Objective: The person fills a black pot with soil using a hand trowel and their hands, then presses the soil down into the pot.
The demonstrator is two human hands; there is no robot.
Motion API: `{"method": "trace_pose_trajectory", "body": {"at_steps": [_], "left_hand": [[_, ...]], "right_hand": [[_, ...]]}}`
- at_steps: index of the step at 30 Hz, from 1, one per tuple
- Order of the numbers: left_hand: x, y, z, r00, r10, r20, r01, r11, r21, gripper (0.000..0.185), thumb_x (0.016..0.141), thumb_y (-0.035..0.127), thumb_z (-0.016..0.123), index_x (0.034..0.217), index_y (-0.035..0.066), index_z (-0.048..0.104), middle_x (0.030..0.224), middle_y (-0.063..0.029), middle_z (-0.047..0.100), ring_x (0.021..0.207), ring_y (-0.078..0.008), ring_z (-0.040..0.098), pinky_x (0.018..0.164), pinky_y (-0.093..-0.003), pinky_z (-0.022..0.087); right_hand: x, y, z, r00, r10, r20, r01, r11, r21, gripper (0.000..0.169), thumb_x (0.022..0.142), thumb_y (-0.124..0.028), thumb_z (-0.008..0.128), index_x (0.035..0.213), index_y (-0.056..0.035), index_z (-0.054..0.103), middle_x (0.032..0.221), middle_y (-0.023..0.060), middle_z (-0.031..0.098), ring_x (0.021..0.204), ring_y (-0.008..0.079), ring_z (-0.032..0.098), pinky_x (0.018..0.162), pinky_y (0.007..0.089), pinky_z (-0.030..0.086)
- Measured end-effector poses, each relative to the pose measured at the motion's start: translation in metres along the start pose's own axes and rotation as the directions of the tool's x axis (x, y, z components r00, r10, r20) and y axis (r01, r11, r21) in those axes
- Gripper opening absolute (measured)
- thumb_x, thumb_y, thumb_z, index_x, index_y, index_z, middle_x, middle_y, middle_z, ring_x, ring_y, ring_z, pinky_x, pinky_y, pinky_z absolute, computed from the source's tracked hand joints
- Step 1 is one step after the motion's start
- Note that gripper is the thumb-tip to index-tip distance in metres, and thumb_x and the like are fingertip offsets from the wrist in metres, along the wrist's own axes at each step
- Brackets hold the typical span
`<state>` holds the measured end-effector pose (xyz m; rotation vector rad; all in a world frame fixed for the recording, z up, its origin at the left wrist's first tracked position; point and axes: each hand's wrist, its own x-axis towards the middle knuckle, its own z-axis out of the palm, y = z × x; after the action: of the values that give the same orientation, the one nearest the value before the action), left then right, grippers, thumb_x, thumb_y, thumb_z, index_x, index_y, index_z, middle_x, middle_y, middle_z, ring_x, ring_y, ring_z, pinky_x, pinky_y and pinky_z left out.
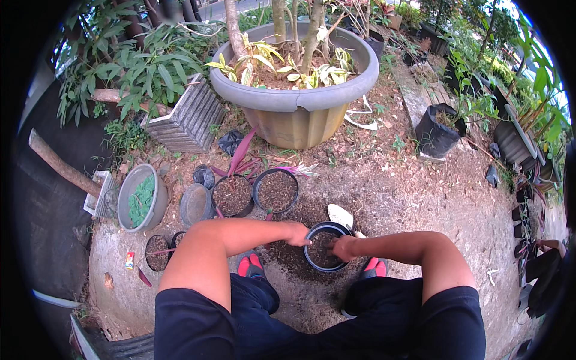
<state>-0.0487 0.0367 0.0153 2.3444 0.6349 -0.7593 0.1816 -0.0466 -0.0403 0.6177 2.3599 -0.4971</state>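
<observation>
Between my feet stands a round black plastic pot [328,268] partly filled with dark soil. My left hand [297,233] grips its left rim. Inside the pot, my right hand [343,248] touches the soil with its fingers down; whether it holds any soil is hidden. A hand trowel [340,216] with a pale, soil-smeared blade lies on the ground just behind the pot, its handle end near my right wrist. Dark loose soil [288,265] is scattered around the pot.
Two soil-filled pots [275,191] [232,195] stand behind my left forearm, beside an empty-looking grey basin [195,204]. A grey tub [159,211] holds green material. A large planter [294,101] rises ahead, and a black grow bag [437,135] sits at the right. Part of another person [546,270] shows at the right edge.
</observation>
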Motion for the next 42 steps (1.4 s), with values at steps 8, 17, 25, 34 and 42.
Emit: {"method": "trace_pose_trajectory", "body": {"at_steps": [8,17,25,34,42], "left_hand": [[-0.003,-0.001,-0.001,1.000,0.012,-0.012,-0.012,1.000,-0.007,0.054,0.102,0.054,0.046,0.120,0.006,0.065,0.114,-0.0267,0.069,0.114,-0.0446,0.063,0.102,-0.0531,0.048],[-0.004,0.002,-0.004,1.000,0.026,-0.009,-0.026,1.000,0.010,0.060,0.102,0.056,0.045,0.118,0.002,0.064,0.114,-0.0276,0.069,0.113,-0.0450,0.063,0.101,-0.0535,0.048],[-0.010,0.003,-0.008,1.000,0.024,-0.009,-0.024,0.999,0.022,0.064,0.102,0.059,0.041,0.120,0.002,0.064,0.114,-0.0273,0.069,0.112,-0.0451,0.064,0.100,-0.0535,0.049],[-0.009,0.000,-0.004,0.999,0.029,-0.012,-0.029,0.999,0.024,0.064,0.103,0.060,0.040,0.121,0.002,0.063,0.115,-0.0270,0.069,0.112,-0.0447,0.064,0.100,-0.0530,0.049],[-0.013,0.008,-0.012,1.000,0.014,-0.008,-0.014,0.999,0.030,0.064,0.102,0.059,0.041,0.120,0.003,0.063,0.114,-0.0266,0.069,0.112,-0.0443,0.064,0.099,-0.0530,0.049]], "right_hand": [[0.001,0.001,-0.014,0.993,-0.016,0.117,0.014,1.000,0.023,0.056,0.086,-0.018,0.063,0.141,-0.0165,0.057,0.145,0.0108,0.055,0.139,0.0325,0.047,0.112,0.0441,0.046],[0.001,0.000,0.001,0.997,-0.001,0.071,0.001,1.000,-0.004,0.054,0.087,-0.014,0.060,0.141,-0.0169,0.057,0.145,0.0104,0.055,0.140,0.0339,0.046,0.112,0.0442,0.045],[0.006,0.001,-0.010,0.987,-0.002,0.162,0.006,1.000,-0.024,0.056,0.085,-0.012,0.062,0.141,-0.0162,0.057,0.143,0.0096,0.057,0.139,0.0341,0.046,0.112,0.0443,0.045],[-0.002,0.001,-0.009,1.000,-0.005,-0.006,0.006,0.993,0.120,0.035,0.084,-0.011,0.063,0.117,-0.0112,0.073,0.107,0.0173,0.073,0.108,0.0357,0.069,0.093,0.0453,0.056],[0.005,0.008,0.005,0.999,-0.006,-0.051,0.011,0.994,0.105,0.027,0.081,-0.011,0.068,0.107,-0.0095,0.076,0.102,0.0191,0.074,0.104,0.0372,0.070,0.090,0.0464,0.057]]}}
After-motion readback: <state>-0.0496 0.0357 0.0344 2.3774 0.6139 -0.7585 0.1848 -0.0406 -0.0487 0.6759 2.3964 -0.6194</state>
